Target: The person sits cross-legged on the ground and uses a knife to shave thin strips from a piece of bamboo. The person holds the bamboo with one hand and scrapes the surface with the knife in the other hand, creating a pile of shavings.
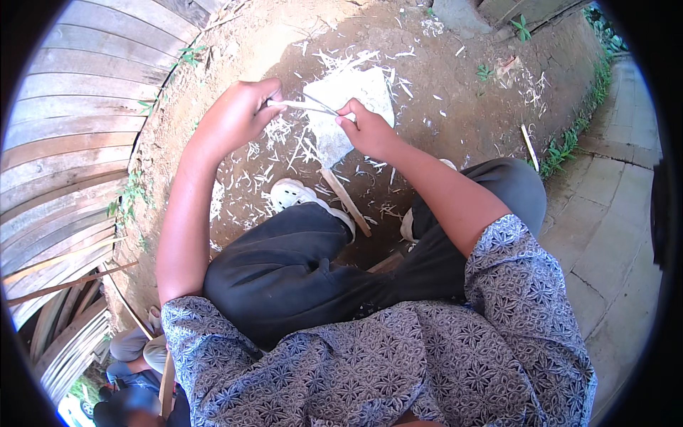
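the left hand (250, 112) pinched a pale strip (295, 105) above a flat white piece (376, 92) on the ground, and the right hand (368, 132) gripped what looked like a thin blade (316, 102), whose overhard push might have snapped the strip.

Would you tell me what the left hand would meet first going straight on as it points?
The left hand, pinching the pale strip, would likely meet the thin grey tool in the right hand first; depth is unclear.

A cream strip (300, 106), navy-and-white floral shirt (384, 349), charcoal trousers (284, 260) and off-white shoes (288, 193) join brown earth (469, 121), green weeds (560, 155) and grey paving (590, 220).
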